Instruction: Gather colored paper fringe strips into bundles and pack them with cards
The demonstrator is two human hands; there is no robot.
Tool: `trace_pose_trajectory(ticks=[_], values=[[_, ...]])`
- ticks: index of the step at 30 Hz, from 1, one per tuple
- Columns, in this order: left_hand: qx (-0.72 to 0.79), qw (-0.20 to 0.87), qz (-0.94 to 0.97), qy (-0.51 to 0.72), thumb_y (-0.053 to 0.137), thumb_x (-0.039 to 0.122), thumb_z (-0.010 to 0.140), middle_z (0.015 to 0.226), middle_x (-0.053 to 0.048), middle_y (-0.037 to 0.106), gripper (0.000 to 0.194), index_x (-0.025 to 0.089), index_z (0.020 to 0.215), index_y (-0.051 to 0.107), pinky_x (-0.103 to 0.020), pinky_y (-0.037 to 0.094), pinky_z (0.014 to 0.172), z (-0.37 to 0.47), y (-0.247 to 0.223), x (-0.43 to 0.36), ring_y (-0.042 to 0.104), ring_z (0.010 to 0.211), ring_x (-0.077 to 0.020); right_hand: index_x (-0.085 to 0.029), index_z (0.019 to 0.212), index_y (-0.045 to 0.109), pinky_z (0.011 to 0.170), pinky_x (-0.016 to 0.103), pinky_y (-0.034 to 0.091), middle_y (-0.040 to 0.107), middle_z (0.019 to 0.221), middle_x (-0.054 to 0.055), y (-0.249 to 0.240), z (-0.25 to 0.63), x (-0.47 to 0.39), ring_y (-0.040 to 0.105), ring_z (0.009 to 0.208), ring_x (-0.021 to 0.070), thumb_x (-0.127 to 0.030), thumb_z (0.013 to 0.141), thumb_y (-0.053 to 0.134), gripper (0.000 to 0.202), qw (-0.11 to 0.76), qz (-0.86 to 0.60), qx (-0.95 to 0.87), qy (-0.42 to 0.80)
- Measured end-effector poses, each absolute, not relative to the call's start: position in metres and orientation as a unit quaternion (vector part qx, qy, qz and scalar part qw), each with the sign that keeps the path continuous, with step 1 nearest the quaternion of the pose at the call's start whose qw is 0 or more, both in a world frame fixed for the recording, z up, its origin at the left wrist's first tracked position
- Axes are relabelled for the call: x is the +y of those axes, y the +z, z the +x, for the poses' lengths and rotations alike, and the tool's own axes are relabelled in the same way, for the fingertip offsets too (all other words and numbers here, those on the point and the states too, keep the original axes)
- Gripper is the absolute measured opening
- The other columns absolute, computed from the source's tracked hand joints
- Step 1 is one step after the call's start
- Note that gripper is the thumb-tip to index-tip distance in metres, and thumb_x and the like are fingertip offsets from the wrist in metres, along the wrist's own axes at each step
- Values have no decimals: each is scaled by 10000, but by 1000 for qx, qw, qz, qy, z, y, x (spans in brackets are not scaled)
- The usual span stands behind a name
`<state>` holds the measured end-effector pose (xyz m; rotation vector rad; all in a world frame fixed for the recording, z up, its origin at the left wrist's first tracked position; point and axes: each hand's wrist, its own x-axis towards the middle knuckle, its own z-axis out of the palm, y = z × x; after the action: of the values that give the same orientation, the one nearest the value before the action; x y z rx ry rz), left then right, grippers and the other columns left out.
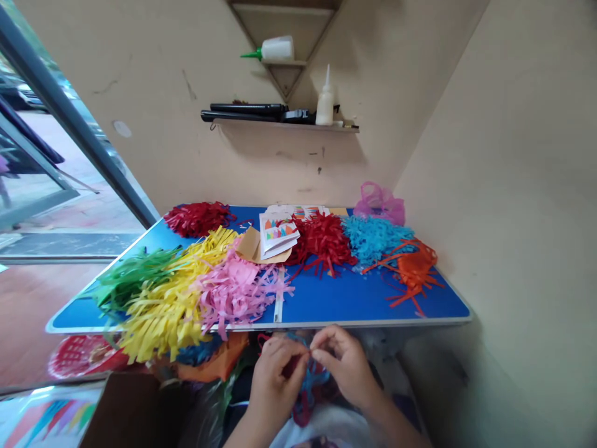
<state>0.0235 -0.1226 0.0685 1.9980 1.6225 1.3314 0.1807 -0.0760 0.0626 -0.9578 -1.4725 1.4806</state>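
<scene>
Okay, blue and red strips (311,381) hang below and between the two hands, over the person's lap, just in front of the worktop's front edge, a bit right of its middle. Left hand (278,368) has its grip closed in a pinch, thumb against fingers. Right hand (346,367) has its grip closed the same way, fingertips meeting the left's at the strips' upper end; exact hold point too small to tell.

Blue worktop (336,305) beyond the hands carries fringed bundles. Nearest on the left: pink bundle (237,289), beside yellow bundle (172,305), which spills over the front edge. Green bundle (140,277) sits outside the yellow one, by the left edge. Small red bundle (198,219) at the back left corner.

Printed white packet (278,239) lies on brown paper (249,244) near the middle, touching the pink bundle and large red bundle (326,239). Further right, light blue bundle (375,239), then orange bundle (418,264) near the right edge. Pink plastic bag (382,204) at the back right corner.

Red basket (84,356) is below the worktop's front left corner. On the wall, shelf (289,126) holds upright white bottle (325,107) and black items (247,113); green-tipped bottle (278,48) lies on its side above.
</scene>
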Motion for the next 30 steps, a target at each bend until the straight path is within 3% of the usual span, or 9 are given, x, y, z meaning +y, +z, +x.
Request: trace_pose_trajectory(ticks=[4, 8, 11, 16, 21, 26, 30], values=[[540, 124, 733, 395, 578, 224, 875, 729, -10, 704, 152, 230, 776, 693, -306, 463, 730, 15, 82, -122, 636, 711, -162, -200, 773, 600, 603, 232, 461, 619, 708, -19, 62, 179, -77, 573, 639, 133, -211, 719, 685, 101, 407, -374, -547, 629], [532, 152, 739, 385, 567, 249, 894, 738, -8, 722, 166, 241, 804, 707, -326, 469, 767, 12, 84, -122, 650, 706, -163, -211, 779, 621, 689, 265, 485, 659, 771, 0, 62, 183, -80, 607, 712, 154, -167, 754, 643, 55, 422, -382, -616, 545], [546, 161, 703, 426, 590, 262, 884, 715, -13, 730, 150, 232, 783, 697, -319, 493, 748, 16, 77, -123, 667, 692, -170, -223, 776, 622, 735, 278, 488, 674, 808, 7, 64, 185, -83, 618, 769, 166, -136, 774, 619, 87, 433, -388, -669, 463], [530, 168, 672, 488, 620, 256, 868, 696, -11, 705, 120, 220, 777, 690, -266, 501, 655, 25, 73, -125, 646, 653, -152, -225, 776, 578, 718, 264, 479, 663, 815, 4, 66, 186, -85, 620, 769, 159, -150, 814, 596, 86, 464, -365, -664, 460], [554, 170, 670, 464, 597, 243, 874, 684, -11, 667, 150, 211, 744, 665, -258, 486, 636, 29, 78, -129, 627, 663, -148, -225, 758, 564, 749, 266, 467, 655, 803, 4, 60, 183, -87, 617, 794, 160, -157, 822, 603, 102, 481, -349, -660, 459], [543, 147, 720, 407, 564, 243, 882, 669, -8, 665, 189, 224, 724, 666, -299, 470, 705, 24, 85, -126, 609, 665, -152, -215, 775, 570, 707, 262, 474, 646, 785, 4, 54, 183, -90, 615, 753, 156, -176, 801, 615, 64, 473, -358, -601, 535], [521, 154, 742, 393, 566, 237, 887, 710, -4, 694, 161, 228, 759, 663, -327, 467, 791, 20, 87, -122, 635, 694, -156, -222, 771, 593, 732, 281, 466, 672, 783, 5, 59, 187, -88, 622, 768, 165, -173, 822, 609, 72, 464, -356, -662, 469]])
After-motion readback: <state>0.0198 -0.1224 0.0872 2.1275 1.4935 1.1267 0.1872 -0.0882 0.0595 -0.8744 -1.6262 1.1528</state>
